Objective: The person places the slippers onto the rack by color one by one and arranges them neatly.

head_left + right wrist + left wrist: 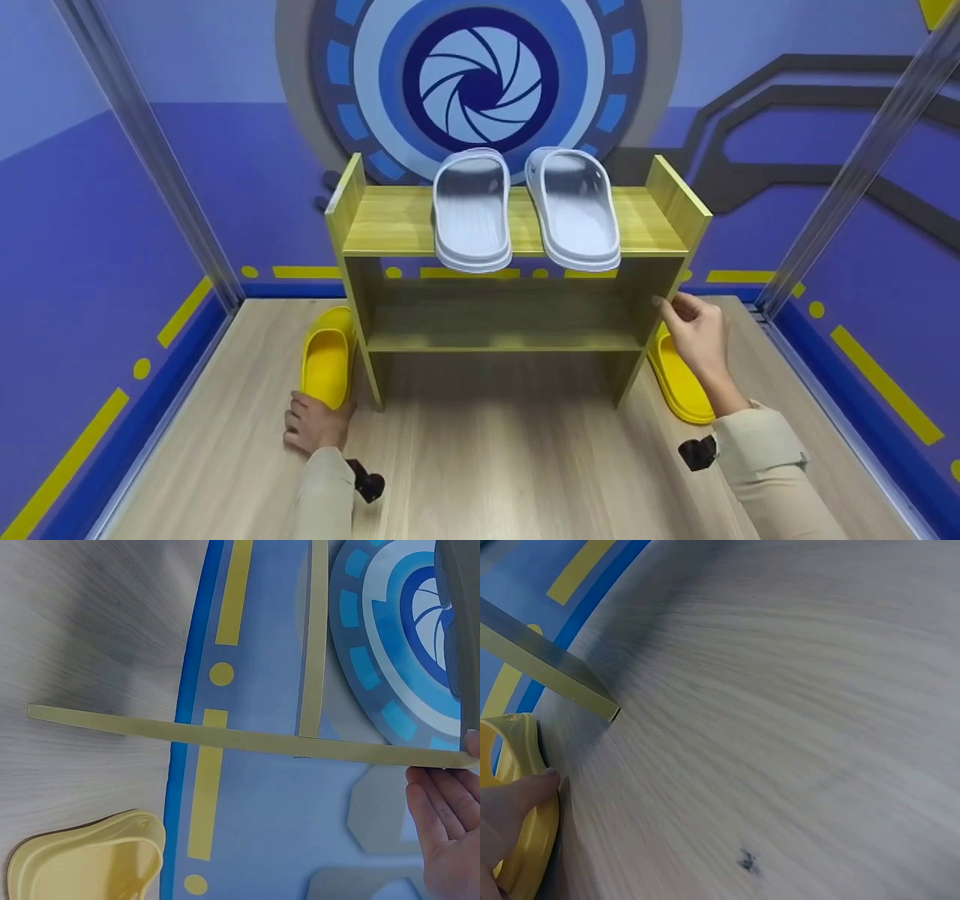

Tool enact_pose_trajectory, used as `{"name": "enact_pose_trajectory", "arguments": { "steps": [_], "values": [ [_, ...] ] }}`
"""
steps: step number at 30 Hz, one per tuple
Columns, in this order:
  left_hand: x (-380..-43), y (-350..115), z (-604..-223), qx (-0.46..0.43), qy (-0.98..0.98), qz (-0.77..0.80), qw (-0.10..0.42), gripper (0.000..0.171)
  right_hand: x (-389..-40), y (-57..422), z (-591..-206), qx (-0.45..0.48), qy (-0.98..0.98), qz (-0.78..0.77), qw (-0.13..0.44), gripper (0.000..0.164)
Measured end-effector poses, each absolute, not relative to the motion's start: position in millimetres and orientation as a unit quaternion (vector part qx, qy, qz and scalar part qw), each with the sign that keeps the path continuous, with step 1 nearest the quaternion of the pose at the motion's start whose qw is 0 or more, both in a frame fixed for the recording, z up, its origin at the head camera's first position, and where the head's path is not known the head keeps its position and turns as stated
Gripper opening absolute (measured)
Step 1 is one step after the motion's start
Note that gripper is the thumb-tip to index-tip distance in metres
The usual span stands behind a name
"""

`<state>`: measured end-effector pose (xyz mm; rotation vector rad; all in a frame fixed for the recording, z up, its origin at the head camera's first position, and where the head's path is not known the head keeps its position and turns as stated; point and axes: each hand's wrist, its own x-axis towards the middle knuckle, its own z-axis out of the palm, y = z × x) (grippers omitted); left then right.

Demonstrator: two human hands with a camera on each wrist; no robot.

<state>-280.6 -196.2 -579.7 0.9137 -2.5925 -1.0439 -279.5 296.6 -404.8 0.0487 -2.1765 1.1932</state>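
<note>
A small wooden two-tier shoe rack (390, 221) stands against the back wall. On its top board sit two pale grey clogs, a left one (472, 225) and a right one (579, 217), with their heels towards me. My left hand (319, 426) grips the near end of a yellow clog (327, 360) on the floor left of the rack; the left wrist view shows the thumb on its side. My right hand (701, 337) pinches the front edge of the rack's right side panel (247, 741). Beneath that hand, another yellow clog (684, 386) lies right of the rack, partly hidden.
The rack's lower board (502, 319) spans between the side panels. Blue printed walls (225, 187) with metal corner posts (862, 157) enclose the wood-grain floor (495, 450). Black camera mounts (367, 481) sit at both wrists.
</note>
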Motion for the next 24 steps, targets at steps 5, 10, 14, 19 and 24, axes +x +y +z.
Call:
{"name": "enact_pose_trajectory", "arguments": {
  "steps": [5,10,14,19,24],
  "values": [
    [-280.4,-197.7,-575.7,0.306,-0.879,-0.354,0.095,0.093,-280.1,296.5,-405.0,0.027,-0.826,0.460,0.326,0.026],
    [-279.2,-202.3,-576.2,0.287,-0.869,-0.387,0.114,0.088,-280.8,296.3,-405.4,0.023,-0.829,0.459,0.319,0.029],
    [-278.3,-207.1,-578.9,0.265,-0.853,-0.427,0.142,0.084,-280.6,296.3,-405.3,0.023,-0.830,0.458,0.318,0.030],
    [-278.9,-209.9,-579.1,0.252,-0.841,-0.451,0.160,0.080,-280.5,296.1,-405.1,0.024,-0.829,0.460,0.317,0.029],
    [-281.9,-210.3,-577.8,0.240,-0.838,-0.460,0.172,0.079,-279.7,295.6,-403.5,0.018,-0.831,0.456,0.317,0.029]
  ]
}}
